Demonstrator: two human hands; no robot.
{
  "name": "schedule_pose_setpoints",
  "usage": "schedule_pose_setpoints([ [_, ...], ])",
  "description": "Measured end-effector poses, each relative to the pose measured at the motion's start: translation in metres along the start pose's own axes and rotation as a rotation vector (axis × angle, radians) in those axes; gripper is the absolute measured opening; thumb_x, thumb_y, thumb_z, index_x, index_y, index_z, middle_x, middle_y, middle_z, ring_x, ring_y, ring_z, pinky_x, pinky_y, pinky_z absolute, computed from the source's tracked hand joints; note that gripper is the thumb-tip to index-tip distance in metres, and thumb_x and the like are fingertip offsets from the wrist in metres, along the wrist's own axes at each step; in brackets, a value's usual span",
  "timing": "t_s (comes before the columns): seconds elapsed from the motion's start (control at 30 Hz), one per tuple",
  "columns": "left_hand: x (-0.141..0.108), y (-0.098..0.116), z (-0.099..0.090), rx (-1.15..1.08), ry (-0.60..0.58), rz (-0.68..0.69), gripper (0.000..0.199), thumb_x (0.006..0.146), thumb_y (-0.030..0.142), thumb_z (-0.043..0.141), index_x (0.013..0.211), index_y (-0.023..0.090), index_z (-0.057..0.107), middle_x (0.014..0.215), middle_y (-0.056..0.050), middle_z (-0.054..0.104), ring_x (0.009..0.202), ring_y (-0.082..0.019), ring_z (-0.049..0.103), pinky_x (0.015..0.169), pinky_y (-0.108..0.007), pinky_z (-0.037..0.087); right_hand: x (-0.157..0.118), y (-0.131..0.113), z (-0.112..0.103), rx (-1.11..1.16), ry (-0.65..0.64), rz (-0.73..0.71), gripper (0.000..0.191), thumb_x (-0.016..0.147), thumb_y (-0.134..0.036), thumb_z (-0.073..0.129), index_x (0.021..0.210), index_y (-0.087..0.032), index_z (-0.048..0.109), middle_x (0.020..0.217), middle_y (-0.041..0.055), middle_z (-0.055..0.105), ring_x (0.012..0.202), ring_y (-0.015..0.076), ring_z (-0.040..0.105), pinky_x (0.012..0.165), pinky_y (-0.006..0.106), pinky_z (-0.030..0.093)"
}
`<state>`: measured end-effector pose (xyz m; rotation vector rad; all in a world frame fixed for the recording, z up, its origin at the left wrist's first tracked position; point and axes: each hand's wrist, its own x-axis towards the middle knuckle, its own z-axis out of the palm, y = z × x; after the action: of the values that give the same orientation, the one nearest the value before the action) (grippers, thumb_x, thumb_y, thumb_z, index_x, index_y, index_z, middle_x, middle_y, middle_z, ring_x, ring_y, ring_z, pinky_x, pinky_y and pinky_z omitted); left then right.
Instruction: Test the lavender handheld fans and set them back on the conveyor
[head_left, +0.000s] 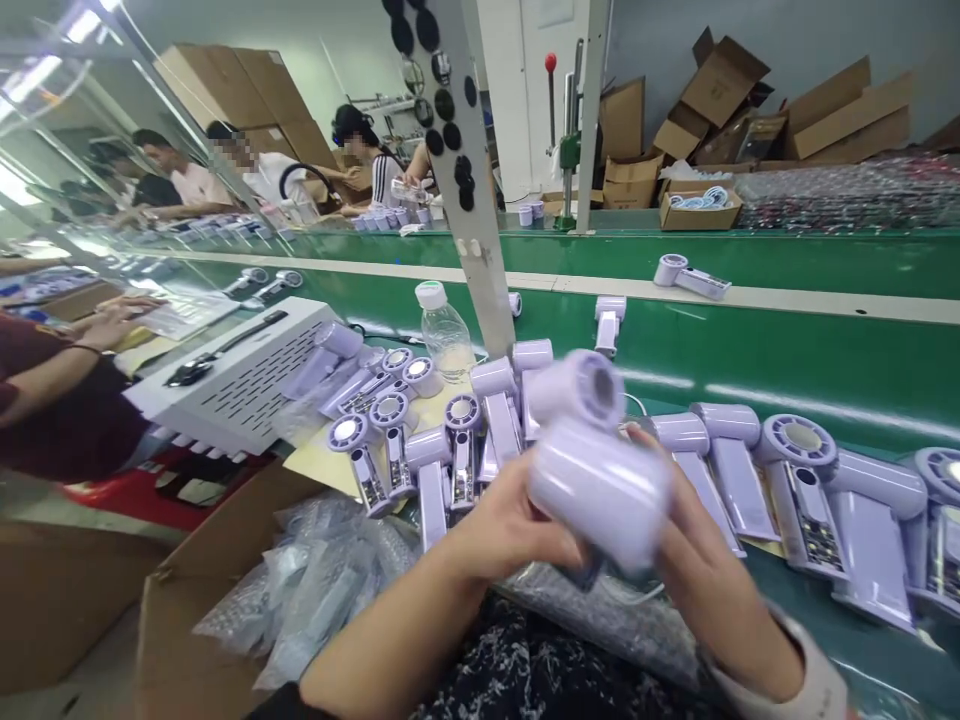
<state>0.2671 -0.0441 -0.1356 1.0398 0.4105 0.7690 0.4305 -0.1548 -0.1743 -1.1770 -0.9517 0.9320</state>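
Observation:
My left hand [517,525] is closed around a lavender handheld fan [600,485]; its round head faces up toward me and is smeared by motion. My right hand [686,515] curls against the far right side of this fan, its fingers partly hidden behind the head. Just beyond, a second lavender fan [574,390] also looks blurred; whether a hand touches it I cannot tell. Left of my hands lie several fans, some with open handles showing circuit boards, such as this fan [463,450]. More stand in a row at right, including an open-handled fan [806,495].
A green conveyor [787,350] runs across, carrying a few fans. A metal post [480,240] rises ahead, beside a plastic bottle [446,330]. At left are a white slotted box [247,370] and a carton [202,560] with bubble bags [330,570]. Several people work nearby.

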Motion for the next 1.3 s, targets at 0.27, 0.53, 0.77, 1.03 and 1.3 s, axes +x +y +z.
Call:
schedule_pose_setpoints([
  [0.27,0.013,-0.015,-0.001,-0.091,0.067,0.004,0.043,0.078,0.055,0.079,0.103,0.023,0.065,0.089,-0.002,0.063,0.076,-0.018,0.063,0.077,-0.034,0.056,0.002,-0.011,-0.034,0.135,0.1,0.144,0.045,0.078,-0.047,0.085,0.113,-0.023,0.071,0.084,0.0038,0.069,0.068,0.018,0.06,0.064,0.032,0.052],
  [0.53,0.006,-0.024,0.026,-0.169,-0.27,-0.019,0.044,0.078,0.029,0.082,0.114,0.022,0.057,0.087,0.001,0.056,0.07,-0.012,0.057,0.061,-0.024,0.051,-0.02,-0.016,-0.029,0.333,-0.029,0.07,0.039,0.086,-0.05,0.075,0.111,-0.021,0.07,0.086,0.0029,0.065,0.068,0.0147,0.057,0.062,0.028,0.046],
  [0.77,0.006,-0.023,0.027,-0.029,-0.226,-0.08,0.043,0.079,0.031,0.082,0.112,0.019,0.058,0.091,-0.002,0.062,0.074,-0.015,0.063,0.067,-0.028,0.052,-0.018,-0.014,-0.021,0.405,-0.01,0.139,0.036,0.084,-0.047,0.075,0.107,-0.022,0.064,0.1,0.0071,0.067,0.076,0.0192,0.061,0.065,0.032,0.052],
  [1.03,0.003,-0.028,0.028,-0.048,-0.21,-0.096,0.044,0.078,0.035,0.082,0.111,0.018,0.058,0.086,-0.002,0.061,0.068,-0.015,0.061,0.063,-0.029,0.05,-0.019,-0.017,-0.018,0.406,0.001,0.138,0.046,0.08,-0.045,0.08,0.117,-0.022,0.067,0.108,0.0099,0.07,0.087,0.0243,0.066,0.069,0.036,0.056],
  [1.3,0.01,-0.033,0.031,-0.095,-0.12,-0.121,0.041,0.077,0.03,0.08,0.111,0.018,0.059,0.088,-0.001,0.058,0.068,-0.013,0.059,0.06,-0.027,0.052,-0.018,-0.014,-0.02,0.397,0.054,0.137,0.037,0.081,-0.044,0.079,0.107,-0.02,0.069,0.092,0.006,0.069,0.068,0.0167,0.06,0.058,0.028,0.05],
])
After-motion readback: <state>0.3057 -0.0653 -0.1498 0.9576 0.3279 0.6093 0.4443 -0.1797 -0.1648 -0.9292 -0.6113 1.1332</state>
